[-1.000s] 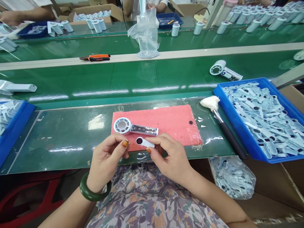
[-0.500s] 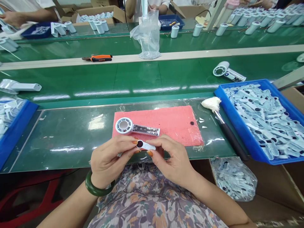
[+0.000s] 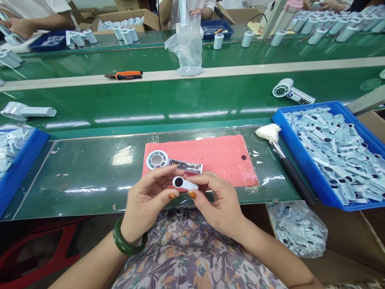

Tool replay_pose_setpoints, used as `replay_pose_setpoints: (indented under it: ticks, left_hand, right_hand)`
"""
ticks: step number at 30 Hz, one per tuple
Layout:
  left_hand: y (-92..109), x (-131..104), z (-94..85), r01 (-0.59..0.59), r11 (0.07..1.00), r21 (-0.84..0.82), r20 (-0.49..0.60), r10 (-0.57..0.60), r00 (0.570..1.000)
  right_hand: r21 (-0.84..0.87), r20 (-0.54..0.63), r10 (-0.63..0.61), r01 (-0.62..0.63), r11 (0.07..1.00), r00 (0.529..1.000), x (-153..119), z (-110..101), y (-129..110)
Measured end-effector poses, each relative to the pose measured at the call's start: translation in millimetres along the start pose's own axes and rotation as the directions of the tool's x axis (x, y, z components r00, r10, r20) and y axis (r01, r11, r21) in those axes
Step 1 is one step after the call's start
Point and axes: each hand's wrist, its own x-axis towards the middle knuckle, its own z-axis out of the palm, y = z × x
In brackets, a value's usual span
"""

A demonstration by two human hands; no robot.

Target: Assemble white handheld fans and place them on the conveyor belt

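A small pale cover piece with a dark round spot (image 3: 187,184) is pinched at its right end by my right hand (image 3: 218,198). My left hand (image 3: 149,197), a green bangle on its wrist, is curved around the spotted end with thumb and fingers apart. Just beyond my hands a handheld fan (image 3: 157,159) lies on the pink mat (image 3: 216,150), its round head to the left and its handle, with a circuit board showing, to the right. A small black disc (image 3: 243,157) rests near the mat's right edge.
A blue tray of pale covers (image 3: 278,116) stands right, beside a black-handled tool (image 3: 296,180). Another blue tray (image 3: 30,160) is at left. Fans (image 3: 293,92) (image 3: 30,111) lie on the green belt. Orange pliers (image 3: 128,75) and a plastic bag (image 3: 189,52) sit farther back, before other people.
My left fingers have spread away from the cover piece and opened. The piece stays in my right hand, its face now more fully in view.
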Motion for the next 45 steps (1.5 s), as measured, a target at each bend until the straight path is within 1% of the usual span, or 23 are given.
replay_pose_setpoints:
  ticks: [1, 2, 3, 4, 5, 7, 9, 10, 11, 13, 16, 18, 20, 23, 27, 31, 34, 36, 38, 41, 43, 45]
  left_hand:
    - [-2, 1, 2.7, 0.052, 0.997, -0.064, 0.050, -0.049, 0.998]
    - [-3, 2, 4.9, 0.079, 0.990, -0.114, 0.091, -0.068, 0.994]
    - [-3, 3, 6.4, 0.086, 0.985, -0.151, 0.118, -0.068, 0.991]
    - [-3, 4, 7.0, 0.080, 0.982, -0.172, 0.131, -0.058, 0.990]
    - [-2, 5, 6.8, 0.072, 0.982, -0.176, 0.133, -0.049, 0.990]
    - [3, 6, 4.3, 0.080, 0.986, -0.143, 0.120, -0.063, 0.991]
    - [9, 6, 0.5, 0.135, 0.986, -0.102, 0.128, -0.121, 0.984]
    - [11, 6, -1.4, 0.178, 0.980, -0.094, 0.156, -0.162, 0.974]
    - [12, 5, -2.9, 0.222, 0.970, -0.095, 0.197, -0.201, 0.960]
    - [13, 5, -4.6, 0.303, 0.946, -0.113, 0.285, -0.262, 0.922]
    - [12, 3, -4.5, 0.421, 0.889, -0.180, 0.365, -0.337, 0.868]
    - [11, 3, -3.9, 0.482, 0.845, -0.230, 0.404, -0.368, 0.838]
    - [12, 3, -3.4, 0.520, 0.813, -0.262, 0.426, -0.386, 0.818]
    - [15, 5, -2.5, 0.565, 0.781, -0.266, 0.426, -0.430, 0.796]
    - [18, 7, -1.8, 0.600, 0.758, -0.255, 0.439, -0.462, 0.770]
    - [17, 9, -2.5, 0.638, 0.735, -0.232, 0.473, -0.488, 0.734]
    - [16, 10, -1.9, 0.653, 0.723, -0.226, 0.495, -0.492, 0.716]
    - [16, 11, -0.5, 0.661, 0.711, -0.238, 0.498, -0.495, 0.712]
    - [16, 11, 1.0, 0.670, 0.695, -0.261, 0.499, -0.497, 0.710]
    - [17, 11, 1.6, 0.683, 0.670, -0.290, 0.511, -0.495, 0.703]
    - [17, 10, 0.8, 0.693, 0.650, -0.313, 0.524, -0.490, 0.696]
    - [16, 9, -0.5, 0.700, 0.628, -0.340, 0.542, -0.477, 0.692]
  right_hand:
    - [0.061, -0.006, 0.021, -0.021, 0.998, 1.000, -1, 3, 2]
    - [0.114, 0.002, 0.045, -0.045, 0.992, 0.999, -1, 5, 3]
    - [0.139, 0.015, 0.055, -0.057, 0.989, 0.998, -2, 6, 4]
    - [0.131, 0.031, 0.050, -0.054, 0.990, 0.998, -1, 6, 4]
    - [0.090, 0.033, 0.024, -0.027, 0.996, 0.999, -1, 4, 3]
    - [-0.065, -0.011, -0.077, 0.076, 0.995, 0.997, 3, -3, -2]
    - [-0.234, -0.058, -0.203, 0.184, 0.955, 0.978, 10, -13, -9]
    - [-0.301, -0.057, -0.257, 0.229, 0.926, 0.965, 14, -17, -12]
    - [-0.351, -0.030, -0.301, 0.272, 0.896, 0.953, 18, -20, -14]
    - [-0.382, 0.071, -0.345, 0.345, 0.858, 0.936, 24, -24, -17]
    - [-0.357, 0.178, -0.358, 0.399, 0.844, 0.917, 30, -23, -16]
    - [-0.347, 0.204, -0.350, 0.402, 0.847, 0.914, 31, -21, -13]
    - [-0.338, 0.221, -0.342, 0.401, 0.852, 0.913, 30, -21, -12]
    - [-0.324, 0.240, -0.341, 0.406, 0.854, 0.909, 29, -23, -11]
    - [-0.350, 0.271, -0.333, 0.415, 0.839, 0.903, 28, -27, -12]
    - [-0.409, 0.341, -0.338, 0.462, 0.787, 0.877, 29, -30, -14]
    - [-0.456, 0.374, -0.346, 0.496, 0.739, 0.860, 28, -31, -13]
    - [-0.475, 0.366, -0.354, 0.500, 0.724, 0.861, 28, -29, -11]
    - [-0.471, 0.339, -0.358, 0.486, 0.736, 0.870, 27, -27, -7]
    - [-0.411, 0.263, -0.320, 0.406, 0.816, 0.910, 26, -24, -3]
    - [-0.349, 0.204, -0.260, 0.319, 0.881, 0.944, 26, -23, -2]
    - [-0.291, 0.154, -0.199, 0.237, 0.927, 0.968, 25, -24, -3]
